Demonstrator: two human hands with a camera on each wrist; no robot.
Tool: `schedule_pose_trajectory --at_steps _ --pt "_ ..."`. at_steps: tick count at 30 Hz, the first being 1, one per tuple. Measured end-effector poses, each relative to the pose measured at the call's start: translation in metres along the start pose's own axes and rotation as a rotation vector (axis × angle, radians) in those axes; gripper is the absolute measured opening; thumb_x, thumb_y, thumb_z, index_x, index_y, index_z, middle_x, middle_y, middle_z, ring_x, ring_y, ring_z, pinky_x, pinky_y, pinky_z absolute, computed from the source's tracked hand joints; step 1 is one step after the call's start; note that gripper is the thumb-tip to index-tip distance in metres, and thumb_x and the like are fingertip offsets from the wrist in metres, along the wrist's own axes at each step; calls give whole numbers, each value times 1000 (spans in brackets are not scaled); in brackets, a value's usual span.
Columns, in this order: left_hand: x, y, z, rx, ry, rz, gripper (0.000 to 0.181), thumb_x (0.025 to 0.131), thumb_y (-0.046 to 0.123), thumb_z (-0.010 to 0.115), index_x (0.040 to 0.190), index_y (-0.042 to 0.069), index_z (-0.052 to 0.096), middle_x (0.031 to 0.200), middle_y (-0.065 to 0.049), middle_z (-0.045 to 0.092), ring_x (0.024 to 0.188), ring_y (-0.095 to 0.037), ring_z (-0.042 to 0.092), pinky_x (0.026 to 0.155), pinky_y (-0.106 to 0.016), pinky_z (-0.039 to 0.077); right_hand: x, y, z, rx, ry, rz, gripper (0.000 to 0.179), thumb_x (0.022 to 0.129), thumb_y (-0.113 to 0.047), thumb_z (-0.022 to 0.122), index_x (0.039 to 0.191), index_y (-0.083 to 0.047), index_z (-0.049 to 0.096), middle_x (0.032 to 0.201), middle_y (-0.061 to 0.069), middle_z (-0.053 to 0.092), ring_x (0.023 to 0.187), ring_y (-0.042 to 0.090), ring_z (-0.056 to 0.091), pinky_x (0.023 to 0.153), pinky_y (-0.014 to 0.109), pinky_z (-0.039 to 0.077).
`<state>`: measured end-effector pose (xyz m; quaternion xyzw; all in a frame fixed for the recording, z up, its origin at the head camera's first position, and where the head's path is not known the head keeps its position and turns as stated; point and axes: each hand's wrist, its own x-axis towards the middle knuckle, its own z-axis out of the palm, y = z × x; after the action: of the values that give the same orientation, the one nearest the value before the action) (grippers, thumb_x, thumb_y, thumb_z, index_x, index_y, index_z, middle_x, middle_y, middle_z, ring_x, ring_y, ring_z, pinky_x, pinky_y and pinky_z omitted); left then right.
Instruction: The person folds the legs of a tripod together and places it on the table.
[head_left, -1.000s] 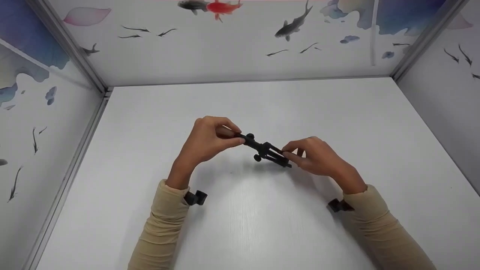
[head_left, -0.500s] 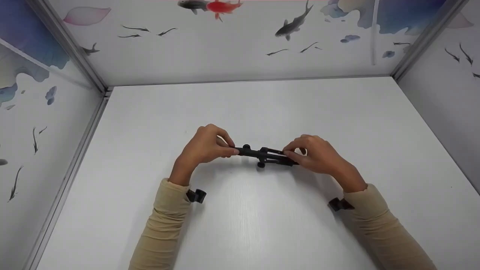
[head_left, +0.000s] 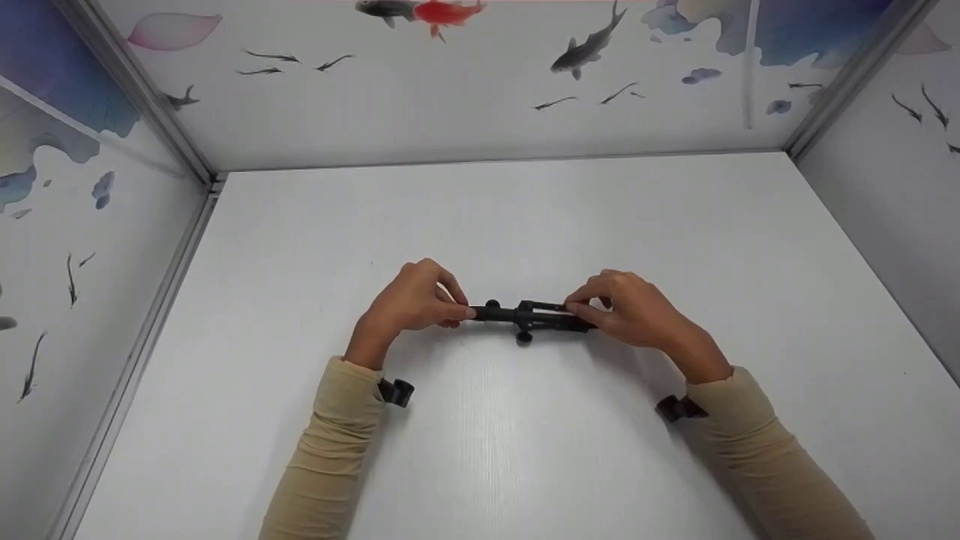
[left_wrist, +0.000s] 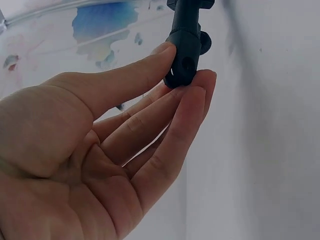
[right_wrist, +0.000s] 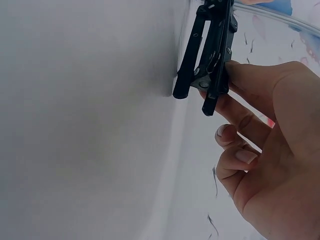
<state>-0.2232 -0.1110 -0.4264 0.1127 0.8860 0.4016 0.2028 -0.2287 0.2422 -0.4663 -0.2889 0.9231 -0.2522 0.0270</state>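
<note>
A small black tripod [head_left: 498, 314] with folded legs lies level between both hands, close over the white tabletop. One knob [head_left: 524, 339] sticks out on its near side and another on its far side. My left hand [head_left: 416, 298] pinches the tube end; in the left wrist view the thumb presses one side of the tube [left_wrist: 185, 47] and fingertips meet its end. At the other end, my right hand [head_left: 634, 311] pinches a leg between thumb and forefinger. The right wrist view shows the legs [right_wrist: 186, 75] slightly apart, with the remaining fingers curled beneath.
The white table [head_left: 480, 450] is bounded by printed panels with fish [head_left: 585, 52] at the back and sides. Metal rails [head_left: 191, 157] run along the panel corners. A black wrist mount [head_left: 396, 392] sits at the left cuff, another [head_left: 679, 409] at the right.
My left hand has come down toward me and slightly left, swinging the tube end of the tripod from slanted to level. The right hand has stayed nearly in place.
</note>
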Motion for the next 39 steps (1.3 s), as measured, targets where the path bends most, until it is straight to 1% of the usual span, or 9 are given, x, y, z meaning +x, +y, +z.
schedule_pose_trajectory --at_steps 5,8,15,18,28,39 --pt "2 -2 2 13 -5 -9 15 94 20 87 102 7 84 92 -9 85 89 -25 84 73 -29 60 1 -1 1 -2 -7 13 15 104 -20 75 113 -24 86 99 -9 80 81 12 57 70 30 47" --pt "3 -3 3 37 -7 -13 16 95 21 86 103 7 85 92 -9 85 89 -26 84 73 -29 61 1 -2 1 -3 -15 29 15 104 -19 75 114 -23 86 101 -7 80 81 13 56 70 31 46" --pt "3 -4 8 71 12 -24 18 98 21 83 106 5 84 94 -12 85 88 -24 83 73 -29 60 1 -3 2 9 -24 50 17 104 -15 74 116 -21 85 104 -7 80 79 13 56 68 29 45" --pt "2 -3 9 81 17 -21 17 99 20 82 106 4 84 95 -12 85 89 -25 83 72 -28 59 1 -4 2 21 -23 46 17 104 -14 74 115 -21 85 104 -8 80 78 13 55 68 28 45" --pt "2 0 10 108 18 -50 18 99 22 82 106 5 84 94 -11 85 89 -24 82 72 -29 58 2 -4 1 32 -34 40 17 104 -14 74 116 -20 85 106 -5 81 78 13 57 69 28 47" --pt "-1 1 10 116 27 -37 19 99 21 81 107 5 83 95 -12 85 89 -24 82 73 -29 57 2 -3 2 57 -43 32 18 103 -12 75 117 -18 84 108 -3 81 80 13 60 69 27 50"
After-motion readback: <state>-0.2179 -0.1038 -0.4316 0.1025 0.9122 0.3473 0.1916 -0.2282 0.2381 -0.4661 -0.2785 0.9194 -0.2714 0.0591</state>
